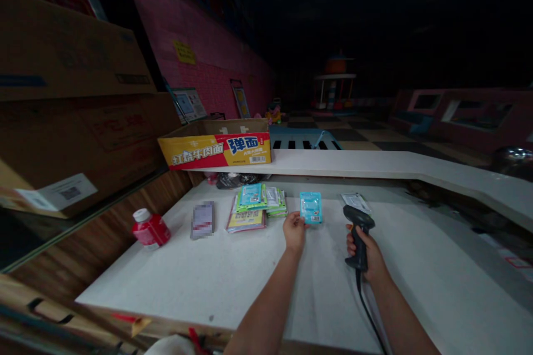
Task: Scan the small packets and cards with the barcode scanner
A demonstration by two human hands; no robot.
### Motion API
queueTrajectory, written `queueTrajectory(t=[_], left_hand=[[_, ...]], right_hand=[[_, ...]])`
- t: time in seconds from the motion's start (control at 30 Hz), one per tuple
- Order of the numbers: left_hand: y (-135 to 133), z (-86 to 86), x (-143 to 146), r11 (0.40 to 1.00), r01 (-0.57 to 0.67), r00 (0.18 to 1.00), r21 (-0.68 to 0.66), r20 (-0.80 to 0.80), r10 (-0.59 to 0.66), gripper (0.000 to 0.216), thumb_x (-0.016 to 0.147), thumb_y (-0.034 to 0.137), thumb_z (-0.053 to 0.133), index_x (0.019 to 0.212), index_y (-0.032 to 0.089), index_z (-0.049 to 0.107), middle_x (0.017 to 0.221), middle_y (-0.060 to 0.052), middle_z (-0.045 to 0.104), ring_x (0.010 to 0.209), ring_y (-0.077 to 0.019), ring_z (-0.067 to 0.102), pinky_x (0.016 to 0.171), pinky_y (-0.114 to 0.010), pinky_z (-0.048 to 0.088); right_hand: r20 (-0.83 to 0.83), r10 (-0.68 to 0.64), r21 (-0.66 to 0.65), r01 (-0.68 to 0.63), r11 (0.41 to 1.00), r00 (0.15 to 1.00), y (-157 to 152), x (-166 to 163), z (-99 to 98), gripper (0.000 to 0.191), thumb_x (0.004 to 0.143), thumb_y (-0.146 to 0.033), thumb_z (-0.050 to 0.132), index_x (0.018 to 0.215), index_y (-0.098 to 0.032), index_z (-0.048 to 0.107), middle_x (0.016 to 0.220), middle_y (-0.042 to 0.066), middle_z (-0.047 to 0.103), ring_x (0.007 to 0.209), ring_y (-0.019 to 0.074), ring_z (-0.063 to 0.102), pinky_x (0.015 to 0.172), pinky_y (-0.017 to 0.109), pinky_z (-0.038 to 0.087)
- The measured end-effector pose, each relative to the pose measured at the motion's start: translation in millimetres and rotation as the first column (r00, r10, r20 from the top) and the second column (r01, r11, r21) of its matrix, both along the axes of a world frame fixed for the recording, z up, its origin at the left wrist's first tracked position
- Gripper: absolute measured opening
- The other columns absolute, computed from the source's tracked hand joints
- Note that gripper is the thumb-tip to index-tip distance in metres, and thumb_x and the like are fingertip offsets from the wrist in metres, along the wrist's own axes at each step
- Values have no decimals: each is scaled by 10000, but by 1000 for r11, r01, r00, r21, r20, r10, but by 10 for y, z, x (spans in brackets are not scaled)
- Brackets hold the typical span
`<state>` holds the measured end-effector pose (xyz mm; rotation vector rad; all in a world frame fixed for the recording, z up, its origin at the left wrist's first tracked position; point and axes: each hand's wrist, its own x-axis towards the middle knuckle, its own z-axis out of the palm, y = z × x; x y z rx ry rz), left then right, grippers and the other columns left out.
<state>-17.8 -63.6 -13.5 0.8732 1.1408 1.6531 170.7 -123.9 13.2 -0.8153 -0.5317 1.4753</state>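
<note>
My left hand pinches the lower left corner of a light-blue packet, its printed side with a barcode facing me. In my right hand is a black handheld barcode scanner, gripped round the handle, its head tilted up and its cable running down to the table's front edge. Left of the packet lies a pile of green and blue packets on top of some flat yellow and pink booklets or packs. Behind the scanner rests a silvery-white packet, partly covered by the scanner head.
The white table has a raised shelf along its back, bearing an open noodle carton. A red bottle with a white cap lies tilted at left, near a blurred phone-like rectangle. Large cardboard boxes are stacked at far left.
</note>
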Motion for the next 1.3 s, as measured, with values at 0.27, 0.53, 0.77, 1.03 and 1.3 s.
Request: queueTrajectory(t=[0.27, 0.53, 0.77, 1.03, 1.3], left_hand=[[15, 609, -585, 950, -308, 936, 48, -161, 312, 190, 675, 315, 626, 762, 146, 631, 678, -12, 640, 591, -164, 641, 584, -306, 561], [29, 1328, -1120, 828, -559, 468, -43, -841, 272, 166, 767, 252, 556, 792, 188, 707, 827, -89, 734, 837, -262, 688, 671, -302, 474], [-98, 1250, -1107, 756, -654, 136, 24, -979, 149, 250, 872, 278, 462, 909, 172, 685, 928, -128, 707, 887, -284, 659, 686, -328, 439], [-159, 1063, -1168, 808, -525, -121, 267, -963, 239, 299, 886, 294, 495, 1118, 158, 627, 1106, -145, 616, 1049, -298, 550, 894, -405, 413], [-68, 941, -1238, 990, -22, -209, 137, -969, 129, 303, 867, 307, 578, 1154, 279, 671, 1340, -67, 578, 1328, -286, 410, 1129, -475, 243]], right_hand=[[-43, 11, 0, -11, 1000, 999, 20, 21, -63, 393, 660, -424, 815, 909, -165, 658, 573, -36, 559, 435, 75, 450, 356, 163, 379], [-28, -8, -4, 8, 1000, 1000, 2, -4, -32, 416, 623, -428, 841, 889, -164, 661, 557, -34, 571, 425, 73, 465, 355, 161, 391], [-47, -19, -15, 18, 1000, 999, 0, 4, -51, 446, 610, -429, 852, 899, -150, 659, 565, -31, 574, 430, 70, 471, 360, 157, 388], [-25, -22, -11, 22, 1000, 999, -14, -6, -19, 433, 623, -432, 842, 902, -152, 661, 566, -31, 573, 431, 70, 468, 359, 158, 384], [-9, -2, -8, 2, 1000, 1000, -6, -3, -6, 432, 608, -444, 845, 881, -165, 658, 559, -37, 572, 427, 68, 462, 356, 159, 386]])
